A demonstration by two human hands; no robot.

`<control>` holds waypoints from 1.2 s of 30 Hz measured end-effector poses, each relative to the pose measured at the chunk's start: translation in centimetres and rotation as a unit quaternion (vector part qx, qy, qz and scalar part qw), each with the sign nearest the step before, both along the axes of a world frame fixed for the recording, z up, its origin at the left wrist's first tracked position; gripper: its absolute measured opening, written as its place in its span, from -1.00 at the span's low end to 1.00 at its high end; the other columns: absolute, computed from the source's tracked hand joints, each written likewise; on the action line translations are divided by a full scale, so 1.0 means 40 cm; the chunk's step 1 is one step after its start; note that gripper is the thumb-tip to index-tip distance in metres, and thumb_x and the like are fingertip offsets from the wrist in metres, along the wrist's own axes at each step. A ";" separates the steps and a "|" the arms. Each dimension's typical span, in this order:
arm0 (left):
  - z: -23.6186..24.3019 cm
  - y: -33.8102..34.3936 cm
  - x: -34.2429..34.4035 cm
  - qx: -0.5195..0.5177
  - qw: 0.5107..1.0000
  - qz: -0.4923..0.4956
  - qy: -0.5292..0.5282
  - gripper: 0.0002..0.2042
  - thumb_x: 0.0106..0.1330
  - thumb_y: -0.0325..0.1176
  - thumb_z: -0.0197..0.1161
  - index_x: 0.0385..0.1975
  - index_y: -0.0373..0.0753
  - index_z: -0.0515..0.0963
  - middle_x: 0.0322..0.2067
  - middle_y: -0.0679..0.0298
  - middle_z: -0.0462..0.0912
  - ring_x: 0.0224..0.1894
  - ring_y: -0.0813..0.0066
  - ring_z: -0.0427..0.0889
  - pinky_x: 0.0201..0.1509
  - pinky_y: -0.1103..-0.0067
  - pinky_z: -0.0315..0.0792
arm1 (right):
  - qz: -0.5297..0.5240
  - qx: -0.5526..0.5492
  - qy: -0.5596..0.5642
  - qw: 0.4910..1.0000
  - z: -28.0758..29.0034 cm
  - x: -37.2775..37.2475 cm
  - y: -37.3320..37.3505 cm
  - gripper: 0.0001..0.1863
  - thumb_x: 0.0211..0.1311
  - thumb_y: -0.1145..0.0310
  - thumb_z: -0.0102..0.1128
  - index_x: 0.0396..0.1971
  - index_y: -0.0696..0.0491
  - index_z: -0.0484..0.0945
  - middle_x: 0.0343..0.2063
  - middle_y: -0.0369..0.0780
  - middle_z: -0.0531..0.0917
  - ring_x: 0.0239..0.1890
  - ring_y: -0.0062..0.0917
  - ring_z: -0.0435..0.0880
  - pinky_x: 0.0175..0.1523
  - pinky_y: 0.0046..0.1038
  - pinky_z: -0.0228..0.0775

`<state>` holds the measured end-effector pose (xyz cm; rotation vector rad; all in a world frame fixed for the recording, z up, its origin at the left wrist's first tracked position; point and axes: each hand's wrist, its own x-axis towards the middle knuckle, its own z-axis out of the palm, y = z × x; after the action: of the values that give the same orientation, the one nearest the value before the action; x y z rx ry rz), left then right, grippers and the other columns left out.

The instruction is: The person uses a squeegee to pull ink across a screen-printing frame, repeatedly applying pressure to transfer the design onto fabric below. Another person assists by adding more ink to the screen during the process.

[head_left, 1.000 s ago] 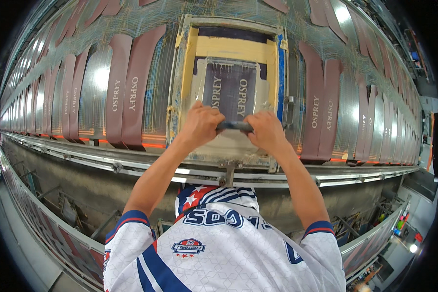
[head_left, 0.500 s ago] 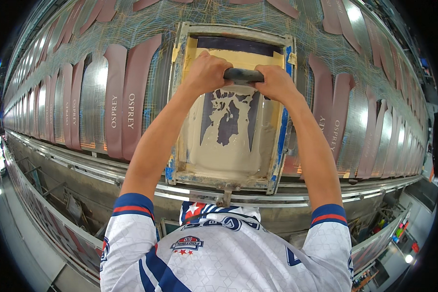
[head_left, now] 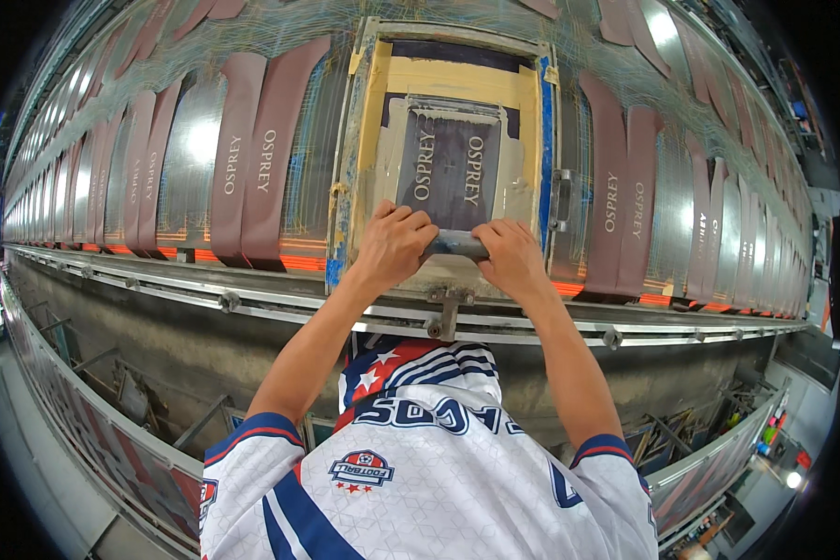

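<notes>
The scraper (head_left: 455,245) lies inside the near part of the frame (head_left: 351,140), crosswise and close to its near rail. Only its dark, rounded grip shows; the lower edge is hidden.

Left hand (head_left: 399,241): fingers curled around the left end of the grip, clamped on it. Right hand (head_left: 510,252): clamped likewise on the right end. A short middle length of grip is bare between them.

Handling, by judgement: the grip appears rigid and not fragile, of modest weight, manageable by one hand but steadier with two. Wet ink could make it slippery. The ends are the sound place to hold, level with each other, with fingers kept up off the mesh (head_left: 448,163). The mesh is likely the delicate part, taut and easily marked.

Pale ink (head_left: 450,271) lies within the frame, on the near side of the scraper. Yellow tape (head_left: 457,77) lines the frame's far inside; blue tape (head_left: 545,131) runs along its right side. A metal bracket (head_left: 447,313) joins the frame's near edge, just above a rail (head_left: 569,329). Maroon cloth pieces (head_left: 280,149) lie flat on the tabletop (head_left: 189,177) on both sides of the frame.
</notes>
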<state>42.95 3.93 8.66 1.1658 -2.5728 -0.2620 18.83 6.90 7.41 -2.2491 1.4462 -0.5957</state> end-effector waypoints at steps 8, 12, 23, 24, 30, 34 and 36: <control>0.087 0.061 0.004 -0.005 0.999 0.014 0.032 -0.75 -0.07 -0.32 0.57 -0.36 -0.10 0.72 -0.34 0.40 0.71 -0.20 0.39 0.67 -0.01 0.41 0.39 | -0.389 -0.147 -0.055 0.908 -0.068 -0.218 -0.163 -0.64 0.38 0.05 0.24 -0.14 0.05 0.70 -0.17 -0.06 0.76 -0.09 -0.08 0.69 0.16 -0.16 0.44; 0.049 0.092 0.026 0.050 0.999 -0.005 0.005 -0.72 -0.08 -0.27 0.60 -0.35 -0.09 0.70 -0.31 0.39 0.73 -0.18 0.41 0.68 0.02 0.42 0.36 | -0.463 0.102 -0.114 0.873 -0.170 -0.268 -0.230 -0.59 0.41 0.02 0.19 -0.14 0.12 0.67 -0.14 0.02 0.74 -0.07 -0.01 0.70 0.09 -0.07 0.47; 0.044 -0.229 -0.030 0.004 1.000 -0.008 -0.012 -0.77 -0.02 -0.24 0.59 -0.37 -0.10 0.74 -0.37 0.32 0.76 -0.25 0.25 0.71 -0.09 0.30 0.38 | -0.462 0.032 -0.190 0.866 -0.155 -0.264 -0.196 -0.60 0.40 0.02 0.24 -0.27 0.12 0.62 -0.37 -0.01 0.71 -0.26 -0.02 0.72 -0.12 -0.17 0.49; 0.064 -0.294 -0.039 0.005 1.000 -0.014 -0.026 -0.76 -0.02 -0.23 0.59 -0.36 -0.12 0.74 -0.37 0.30 0.76 -0.25 0.22 0.70 -0.07 0.28 0.39 | -0.462 0.027 -0.194 0.865 -0.149 -0.261 -0.195 -0.60 0.39 0.02 0.24 -0.27 0.12 0.62 -0.38 -0.01 0.71 -0.27 -0.03 0.71 -0.12 -0.17 0.49; 0.091 -0.456 -0.079 -0.036 0.999 0.015 0.015 -0.82 0.06 -0.25 0.55 -0.38 -0.10 0.74 -0.37 0.32 0.74 -0.25 0.27 0.68 -0.02 0.32 0.40 | -0.468 0.026 -0.216 0.857 -0.131 -0.259 -0.200 -0.63 0.37 0.07 0.29 -0.30 0.13 0.63 -0.48 -0.05 0.67 -0.38 -0.11 0.68 -0.19 -0.22 0.47; 0.030 -0.292 -0.053 -0.082 0.996 -0.007 0.034 -0.73 -0.03 -0.37 0.52 -0.27 -0.10 0.72 -0.31 0.30 0.73 -0.24 0.23 0.67 -0.06 0.31 0.41 | -0.461 0.050 -0.212 0.860 -0.128 -0.283 -0.202 -0.63 0.36 0.08 0.30 -0.33 0.15 0.64 -0.45 -0.04 0.68 -0.38 -0.14 0.65 -0.19 -0.22 0.46; 0.012 -0.122 -0.015 -0.082 0.996 0.004 0.032 -0.66 -0.08 -0.46 0.48 -0.22 -0.09 0.71 -0.27 0.30 0.74 -0.22 0.25 0.68 -0.09 0.33 0.43 | -0.454 0.034 -0.198 0.868 -0.074 -0.267 -0.207 -0.63 0.36 0.08 0.30 -0.33 0.15 0.64 -0.44 -0.04 0.68 -0.37 -0.16 0.66 -0.17 -0.23 0.46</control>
<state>42.35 -0.95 9.13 1.0897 -2.4808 -0.0815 8.14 -1.36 4.45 -1.1537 2.1780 -1.1625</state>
